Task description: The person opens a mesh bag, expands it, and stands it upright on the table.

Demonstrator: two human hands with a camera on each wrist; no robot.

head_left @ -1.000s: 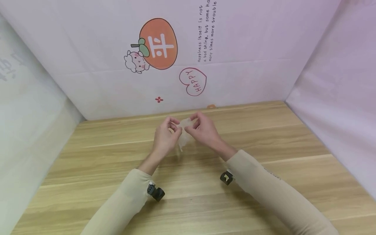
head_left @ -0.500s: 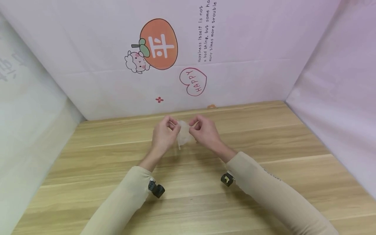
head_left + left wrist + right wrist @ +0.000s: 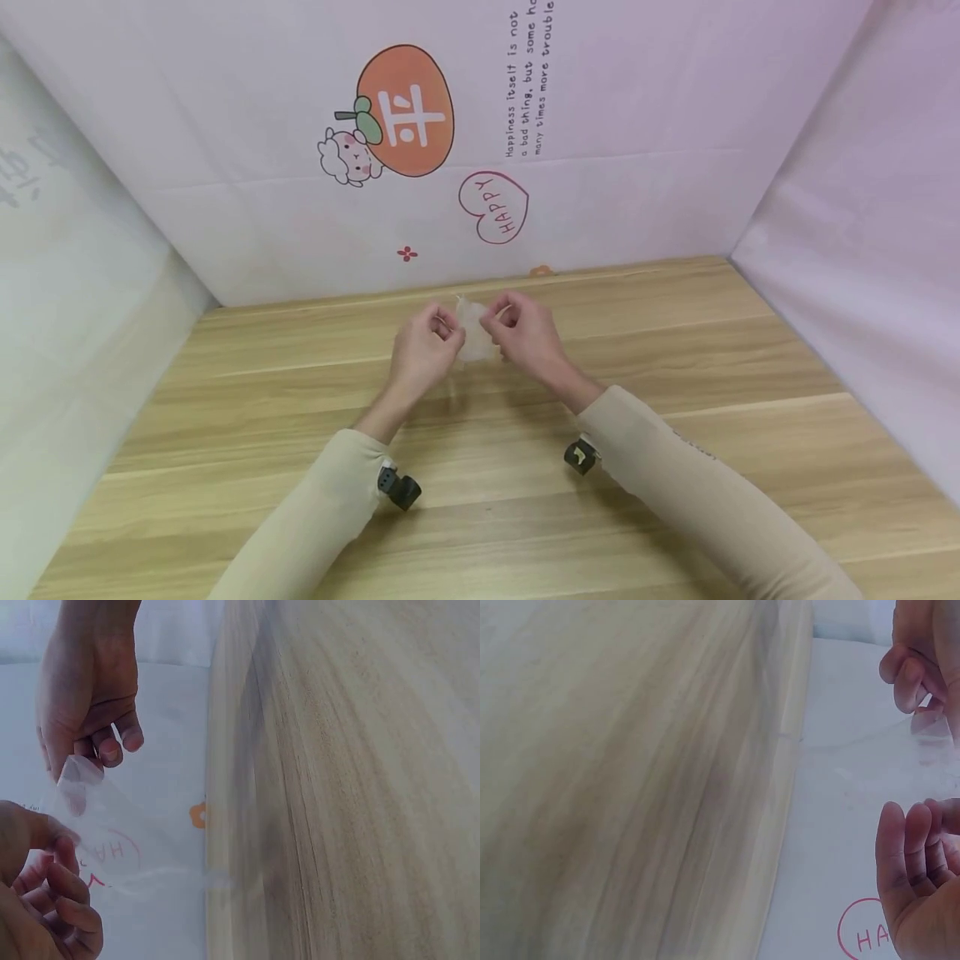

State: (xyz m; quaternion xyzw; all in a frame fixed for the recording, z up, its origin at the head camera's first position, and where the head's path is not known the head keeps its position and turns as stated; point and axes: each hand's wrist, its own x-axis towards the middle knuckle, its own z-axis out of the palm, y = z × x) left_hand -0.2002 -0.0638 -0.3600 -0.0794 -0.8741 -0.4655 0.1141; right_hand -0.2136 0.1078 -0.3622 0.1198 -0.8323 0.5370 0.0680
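Note:
A small, crumpled piece of thin clear plastic film (image 3: 474, 329) is held up between my two hands, above the far part of the table. My left hand (image 3: 423, 346) pinches its left side between thumb and fingers. At its right side, my right hand (image 3: 528, 337) pinches the film with curled fingers. Seen from the left wrist, the film (image 3: 127, 832) is see-through and spreads out past the fingertips, its lower part hanging loose. In the right wrist view the film (image 3: 885, 765) is faint, and much of my right hand (image 3: 922, 877) shows below it.
A wood-grain table (image 3: 480, 517) lies under both forearms. Behind it rises a white printed cloth (image 3: 637, 150), with more white cloth (image 3: 862, 275) along the right and left sides. Black wrist cameras (image 3: 400, 487) sit at the beige sleeve cuffs.
The film has turned between my hands: its dangling lower tip is gone from below, and a thin tip now sticks up at the top. Both hands have shifted only slightly.

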